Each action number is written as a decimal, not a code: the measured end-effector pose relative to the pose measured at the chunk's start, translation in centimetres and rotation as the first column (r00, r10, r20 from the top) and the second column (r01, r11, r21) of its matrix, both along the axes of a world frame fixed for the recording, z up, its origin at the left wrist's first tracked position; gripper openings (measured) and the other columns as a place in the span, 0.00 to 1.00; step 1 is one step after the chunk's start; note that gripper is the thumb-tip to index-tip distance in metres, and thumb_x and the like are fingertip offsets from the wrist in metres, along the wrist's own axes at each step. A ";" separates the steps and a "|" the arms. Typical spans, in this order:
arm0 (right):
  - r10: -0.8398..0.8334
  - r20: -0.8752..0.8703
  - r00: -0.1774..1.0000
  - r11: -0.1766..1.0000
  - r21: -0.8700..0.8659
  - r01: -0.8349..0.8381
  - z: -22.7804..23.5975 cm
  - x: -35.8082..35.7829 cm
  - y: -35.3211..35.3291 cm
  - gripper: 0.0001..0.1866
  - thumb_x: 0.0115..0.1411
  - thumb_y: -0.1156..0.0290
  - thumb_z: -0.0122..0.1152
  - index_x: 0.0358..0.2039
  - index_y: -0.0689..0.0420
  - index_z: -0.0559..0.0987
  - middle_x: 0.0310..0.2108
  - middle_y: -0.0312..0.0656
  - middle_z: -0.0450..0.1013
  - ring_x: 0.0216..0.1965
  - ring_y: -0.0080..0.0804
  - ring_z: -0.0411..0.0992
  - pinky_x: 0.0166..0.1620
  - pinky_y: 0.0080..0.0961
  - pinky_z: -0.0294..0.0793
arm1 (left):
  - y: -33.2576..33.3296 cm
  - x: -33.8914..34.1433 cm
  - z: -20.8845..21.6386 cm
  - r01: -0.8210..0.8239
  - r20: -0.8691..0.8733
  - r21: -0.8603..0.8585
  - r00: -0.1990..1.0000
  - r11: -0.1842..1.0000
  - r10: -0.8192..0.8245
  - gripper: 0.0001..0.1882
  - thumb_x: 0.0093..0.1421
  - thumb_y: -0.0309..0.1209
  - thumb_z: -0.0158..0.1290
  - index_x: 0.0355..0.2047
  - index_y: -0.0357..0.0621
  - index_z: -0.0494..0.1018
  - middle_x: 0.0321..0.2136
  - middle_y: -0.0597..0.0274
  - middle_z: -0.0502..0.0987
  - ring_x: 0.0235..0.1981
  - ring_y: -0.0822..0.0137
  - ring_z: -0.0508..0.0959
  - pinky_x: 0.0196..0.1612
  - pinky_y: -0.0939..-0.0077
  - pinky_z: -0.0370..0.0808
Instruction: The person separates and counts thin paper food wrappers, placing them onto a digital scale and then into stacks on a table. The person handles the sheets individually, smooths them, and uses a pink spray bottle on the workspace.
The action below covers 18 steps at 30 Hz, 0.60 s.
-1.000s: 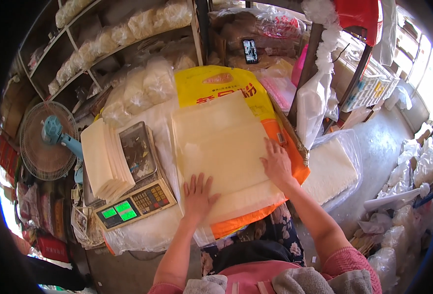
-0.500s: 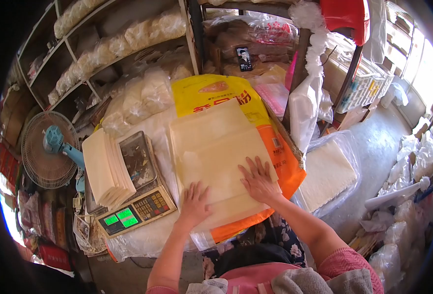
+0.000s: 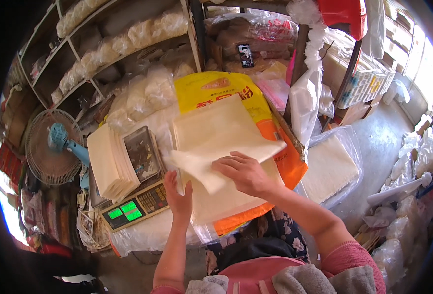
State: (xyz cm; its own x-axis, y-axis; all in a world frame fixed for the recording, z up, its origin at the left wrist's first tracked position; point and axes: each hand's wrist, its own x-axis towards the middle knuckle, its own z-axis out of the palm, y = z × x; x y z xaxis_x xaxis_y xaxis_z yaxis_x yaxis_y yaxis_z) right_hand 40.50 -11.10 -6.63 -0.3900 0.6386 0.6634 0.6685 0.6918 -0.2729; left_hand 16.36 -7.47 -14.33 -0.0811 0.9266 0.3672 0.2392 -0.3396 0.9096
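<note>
A pile of thin cream-coloured sheets (image 3: pixel 211 120) lies on a yellow and orange printed sack in front of me. The near part of the top sheet (image 3: pixel 197 169) is raised and curls away from the pile. My right hand (image 3: pixel 243 174) is closed on this lifted part, its fingertips over the curl; the thumb is hidden. By the pile's left edge my left hand (image 3: pixel 178 198) is upright with fingers apart, holding nothing. Left of it, a folded stack of similar sheets (image 3: pixel 109 161) rests on a digital scale (image 3: pixel 148 203) with a lit green display.
A teal fan (image 3: pixel 54 142) stands at the far left. Bagged goods (image 3: pixel 128 44) fill the shelves behind. A phone (image 3: pixel 246 55) leans at the back. Right of the sack (image 3: pixel 275 130), another sheet stack (image 3: pixel 329 169) lies in clear plastic. Plastic bags line the right side.
Both hands were flat on the pile. Now the top sheet's near part is lifted and curled by my right hand, which moved left. My left hand has risen off the sheets and moved left.
</note>
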 end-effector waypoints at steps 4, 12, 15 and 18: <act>0.119 -0.048 0.992 0.980 -0.156 -0.125 -3.3 4.3 -2.9 0.29 0.41 0.82 0.56 0.49 0.57 0.78 0.51 0.45 0.74 0.57 0.47 0.69 0.60 0.42 0.65 | -0.5 -2.6 -4.4 0.136 -0.274 0.091 0.956 0.987 -0.107 0.38 0.53 0.22 0.62 0.65 0.41 0.60 0.67 0.44 0.54 0.69 0.50 0.55 0.69 0.59 0.55; -0.273 -0.368 0.889 0.657 -0.746 -0.107 -9.1 7.6 -3.5 0.17 0.54 0.72 0.67 0.44 0.62 0.79 0.41 0.47 0.78 0.44 0.39 0.76 0.49 0.30 0.73 | 0.4 -3.9 -6.2 0.498 -0.542 -0.127 0.689 0.858 -0.480 0.23 0.57 0.28 0.61 0.53 0.43 0.70 0.45 0.48 0.78 0.50 0.54 0.77 0.56 0.63 0.70; -0.517 -0.261 0.815 0.499 -0.866 0.039 -12.3 8.5 -0.9 0.18 0.62 0.60 0.62 0.41 0.63 0.79 0.35 0.51 0.79 0.37 0.45 0.77 0.43 0.35 0.74 | 1.1 -1.4 -5.9 0.260 -0.195 -0.359 0.918 0.897 -0.344 0.23 0.58 0.29 0.60 0.53 0.42 0.69 0.34 0.52 0.81 0.37 0.59 0.82 0.43 0.66 0.77; -0.607 -0.173 0.775 0.573 -0.772 0.276 -13.2 8.3 0.6 0.21 0.60 0.55 0.61 0.38 0.64 0.78 0.32 0.56 0.77 0.36 0.52 0.77 0.41 0.39 0.74 | 1.4 1.3 -3.6 0.077 -0.258 -0.378 0.948 0.923 -0.185 0.26 0.58 0.31 0.61 0.56 0.41 0.67 0.35 0.53 0.80 0.36 0.59 0.81 0.40 0.67 0.78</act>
